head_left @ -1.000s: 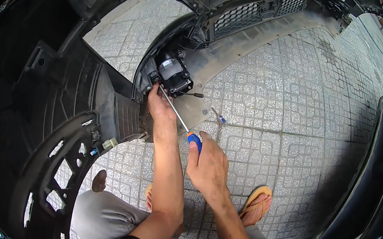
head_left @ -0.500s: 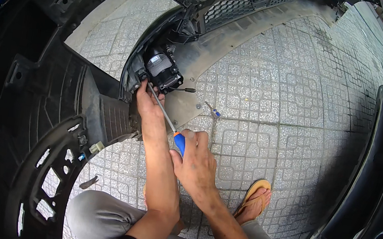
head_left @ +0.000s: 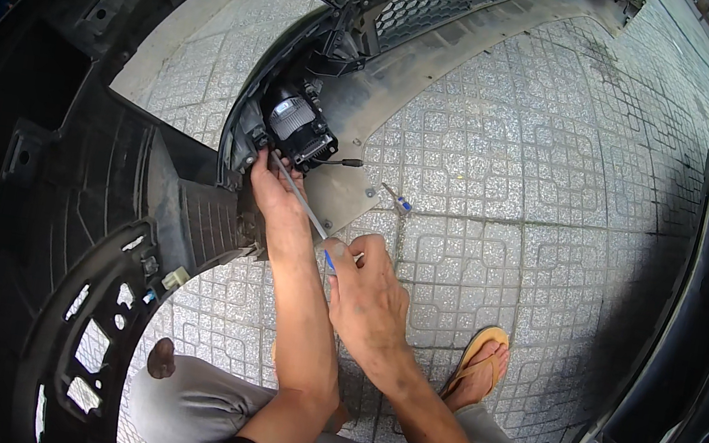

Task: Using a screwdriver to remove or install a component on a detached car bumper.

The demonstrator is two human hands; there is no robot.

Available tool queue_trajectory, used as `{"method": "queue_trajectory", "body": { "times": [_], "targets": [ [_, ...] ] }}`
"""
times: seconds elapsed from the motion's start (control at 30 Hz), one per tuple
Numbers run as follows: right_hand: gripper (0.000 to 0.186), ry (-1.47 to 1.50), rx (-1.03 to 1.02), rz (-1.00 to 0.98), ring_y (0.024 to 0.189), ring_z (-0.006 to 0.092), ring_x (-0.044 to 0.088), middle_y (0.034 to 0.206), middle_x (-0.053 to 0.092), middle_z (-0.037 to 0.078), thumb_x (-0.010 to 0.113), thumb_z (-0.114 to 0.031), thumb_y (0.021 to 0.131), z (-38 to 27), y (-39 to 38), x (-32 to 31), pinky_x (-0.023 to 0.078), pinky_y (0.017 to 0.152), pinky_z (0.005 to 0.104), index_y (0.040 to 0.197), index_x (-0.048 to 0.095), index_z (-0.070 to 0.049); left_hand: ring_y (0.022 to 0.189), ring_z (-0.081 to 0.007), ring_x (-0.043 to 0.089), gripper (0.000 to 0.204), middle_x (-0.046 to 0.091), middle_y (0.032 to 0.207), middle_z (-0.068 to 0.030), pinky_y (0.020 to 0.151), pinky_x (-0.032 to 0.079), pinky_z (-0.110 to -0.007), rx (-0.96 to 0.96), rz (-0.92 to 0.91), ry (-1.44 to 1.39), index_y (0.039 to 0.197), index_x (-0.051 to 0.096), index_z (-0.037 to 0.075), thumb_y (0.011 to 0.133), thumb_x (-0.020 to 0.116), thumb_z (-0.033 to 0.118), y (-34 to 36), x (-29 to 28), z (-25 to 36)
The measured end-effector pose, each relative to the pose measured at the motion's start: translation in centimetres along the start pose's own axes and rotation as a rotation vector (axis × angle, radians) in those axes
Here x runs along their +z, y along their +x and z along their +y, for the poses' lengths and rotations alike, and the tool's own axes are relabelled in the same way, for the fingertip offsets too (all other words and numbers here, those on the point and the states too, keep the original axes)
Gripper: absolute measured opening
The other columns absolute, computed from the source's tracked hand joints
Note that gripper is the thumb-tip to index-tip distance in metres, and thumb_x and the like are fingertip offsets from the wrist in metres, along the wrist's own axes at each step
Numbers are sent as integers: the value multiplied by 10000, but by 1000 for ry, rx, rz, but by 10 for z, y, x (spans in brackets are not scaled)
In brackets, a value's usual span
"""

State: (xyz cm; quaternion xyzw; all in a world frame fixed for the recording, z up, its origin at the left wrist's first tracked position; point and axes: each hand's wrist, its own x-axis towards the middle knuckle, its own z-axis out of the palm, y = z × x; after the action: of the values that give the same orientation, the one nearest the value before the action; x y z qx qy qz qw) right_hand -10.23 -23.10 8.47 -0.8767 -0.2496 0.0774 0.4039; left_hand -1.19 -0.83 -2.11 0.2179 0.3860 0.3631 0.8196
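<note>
My right hand (head_left: 367, 307) wraps round the blue handle of a long screwdriver (head_left: 307, 213); most of the handle is hidden by my fingers. The metal shaft slants up and left to a black mounting (head_left: 248, 135) on the inside of a dark car bumper (head_left: 110, 155). By the shaft's far end is my left hand (head_left: 277, 195), palm up, thumb and curled fingers on either side of the shaft. The tip itself is hidden. Just beyond those fingers sits a black lamp unit (head_left: 296, 124) with a ribbed grey housing and a short cable with a plug (head_left: 351, 163).
A smaller blue-handled screwdriver (head_left: 402, 203) lies on the tiled paving (head_left: 482, 177). Honeycomb grille mesh (head_left: 420, 9) is set in the bumper's far part. At right stands another long black panel (head_left: 664, 317). A small brown object (head_left: 162, 358) shows beside my knee.
My right hand has shifted up along the screwdriver, covering more of its handle. The left hand keeps its place at the shaft's end. The brown object near my knee looks different in shape.
</note>
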Motion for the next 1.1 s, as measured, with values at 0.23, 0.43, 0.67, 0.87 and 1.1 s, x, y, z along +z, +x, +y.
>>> {"method": "queue_trajectory", "body": {
  "times": [0.23, 0.43, 0.67, 0.87, 1.1],
  "targets": [
    [350, 29, -105, 52, 1026, 323, 582, 1116, 509, 129, 639, -26, 850, 5, -1, 5, 578, 714, 430, 1198, 620, -60, 601, -100, 525, 207, 565, 712, 41, 488, 372, -263, -161, -95, 56, 882, 620, 161, 994, 631, 335, 1, -3, 10],
    [370, 72, -87, -3, 1060, 343, 562, 1144, 511, 143, 663, -17, 831, 1, 2, -13, 562, 781, 435, 1196, 613, -46, 613, -94, 509, 195, 536, 728, 52, 485, 342, -266, -73, -18, 93, 898, 625, 170, 1010, 588, 325, -4, 5, 9],
    [466, -36, 39, -113, 1066, 391, 609, 1103, 585, 172, 705, -32, 812, 40, 2, -13, 518, 884, 484, 1249, 548, -67, 678, -91, 502, 157, 516, 751, 47, 563, 361, -276, 6, 64, 225, 865, 585, 150, 981, 558, 252, -32, 13, 4],
    [402, -21, 186, -400, 1030, 394, 651, 1096, 681, 166, 661, -7, 809, 137, 10, -32, 509, 907, 469, 1188, 557, -93, 711, -113, 466, 168, 502, 793, -10, 651, 387, -299, 190, 178, 250, 872, 545, 70, 970, 508, 202, -62, -16, -68],
    [393, -327, 541, -404, 1214, 342, 583, 1161, 703, 77, 702, -55, 776, 245, -7, -42, 392, 1024, 542, 1149, 622, -149, 690, -160, 511, 173, 546, 755, -22, 633, 417, -338, 43, 95, 626, 878, 604, 37, 923, 561, 198, -66, -93, -128]
  ]
}}
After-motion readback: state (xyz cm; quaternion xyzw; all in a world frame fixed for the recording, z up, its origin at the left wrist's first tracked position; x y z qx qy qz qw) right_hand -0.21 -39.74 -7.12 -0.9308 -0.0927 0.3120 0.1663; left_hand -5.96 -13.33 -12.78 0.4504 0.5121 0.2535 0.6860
